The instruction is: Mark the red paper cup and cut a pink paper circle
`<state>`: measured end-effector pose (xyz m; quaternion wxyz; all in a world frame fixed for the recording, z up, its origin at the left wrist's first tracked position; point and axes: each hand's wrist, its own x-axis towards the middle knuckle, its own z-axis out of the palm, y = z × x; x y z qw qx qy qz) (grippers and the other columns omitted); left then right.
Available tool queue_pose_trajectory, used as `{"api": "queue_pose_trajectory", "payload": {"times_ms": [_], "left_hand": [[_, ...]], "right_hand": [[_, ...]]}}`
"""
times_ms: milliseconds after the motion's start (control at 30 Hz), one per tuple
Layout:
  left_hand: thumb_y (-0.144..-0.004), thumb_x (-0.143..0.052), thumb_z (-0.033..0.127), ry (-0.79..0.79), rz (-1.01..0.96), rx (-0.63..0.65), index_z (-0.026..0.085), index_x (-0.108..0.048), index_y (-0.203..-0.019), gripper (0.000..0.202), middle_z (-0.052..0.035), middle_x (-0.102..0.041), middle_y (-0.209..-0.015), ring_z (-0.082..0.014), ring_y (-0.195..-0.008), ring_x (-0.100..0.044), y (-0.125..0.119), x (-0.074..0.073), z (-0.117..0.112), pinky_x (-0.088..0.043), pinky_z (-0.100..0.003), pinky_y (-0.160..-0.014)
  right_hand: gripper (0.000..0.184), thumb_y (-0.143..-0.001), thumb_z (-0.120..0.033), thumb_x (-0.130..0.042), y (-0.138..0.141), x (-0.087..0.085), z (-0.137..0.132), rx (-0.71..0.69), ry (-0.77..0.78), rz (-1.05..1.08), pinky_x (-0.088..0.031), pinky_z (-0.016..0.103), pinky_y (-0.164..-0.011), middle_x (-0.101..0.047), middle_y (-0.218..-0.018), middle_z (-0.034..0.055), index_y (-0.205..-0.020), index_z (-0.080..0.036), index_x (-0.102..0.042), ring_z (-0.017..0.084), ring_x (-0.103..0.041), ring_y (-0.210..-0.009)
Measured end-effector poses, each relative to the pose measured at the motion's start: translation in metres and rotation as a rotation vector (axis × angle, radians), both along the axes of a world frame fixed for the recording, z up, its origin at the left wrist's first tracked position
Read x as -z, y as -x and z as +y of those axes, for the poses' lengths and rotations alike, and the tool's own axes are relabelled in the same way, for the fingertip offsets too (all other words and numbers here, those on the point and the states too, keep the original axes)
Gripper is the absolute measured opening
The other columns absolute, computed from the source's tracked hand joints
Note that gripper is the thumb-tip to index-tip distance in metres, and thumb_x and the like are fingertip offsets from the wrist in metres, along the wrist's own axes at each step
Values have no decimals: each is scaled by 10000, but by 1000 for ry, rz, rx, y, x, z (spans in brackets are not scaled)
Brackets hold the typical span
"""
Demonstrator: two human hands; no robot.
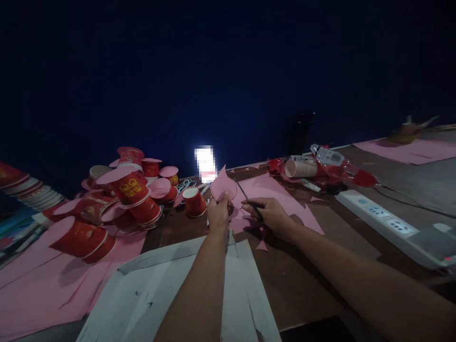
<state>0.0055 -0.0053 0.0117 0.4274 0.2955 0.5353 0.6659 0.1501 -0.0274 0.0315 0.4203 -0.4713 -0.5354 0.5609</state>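
My left hand (218,213) pinches a pink paper piece (223,185), thumb on top. One side of the piece is rounded, and a pointed corner sticks up at its top. To the right of it, my right hand (270,214) is closed around dark scissors (246,194), whose thin blade points up and left toward the paper's edge. Whether the blades are apart cannot be made out. Under both hands lies a larger pink sheet (281,194), and a small pink offcut (262,244) rests just below. A red paper cup (194,201) stands left of my left hand.
Red paper cups with pink discs (130,187) crowd the left side. A lit screen (205,164) stands at the back. Bagged cups (301,167) and a white power strip (377,218) lie right. A white board (153,289) is under my left forearm.
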Motion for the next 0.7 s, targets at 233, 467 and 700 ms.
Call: {"api": "queue_pose_trajectory", "payload": {"times_ms": [233, 467, 700], "left_hand": [[-565, -766, 418, -6, -115, 6, 139, -548, -699, 378, 46, -519, -538, -50, -426, -440, 0, -3, -1, -348, -183, -429], [-521, -793, 338, -54, -264, 73, 143, -559, -774, 395, 26, -573, -595, -72, -487, -528, -2, 3, 4, -405, -189, -470], [-544, -795, 375, -13, -223, 101, 122, -605, -816, 418, -25, -638, -682, -106, -568, -608, -3, 5, 4, -487, -234, -556]], "right_hand": [[593, -603, -502, -777, 1, -4, -2, 7, -4, -60, -386, 198, -376, -548, -585, -17, -1045, -114, -704, 70, -447, -456], [554, -622, -491, -756, 0, -4, -1, -27, -56, -86, -418, 203, -461, -612, -642, 7, -1026, -115, -715, 96, -507, -536], [526, -613, -481, -753, 3, -9, -5, -49, -45, -70, -455, 223, -525, -649, -708, 23, -1001, -127, -722, 132, -574, -621]]}}
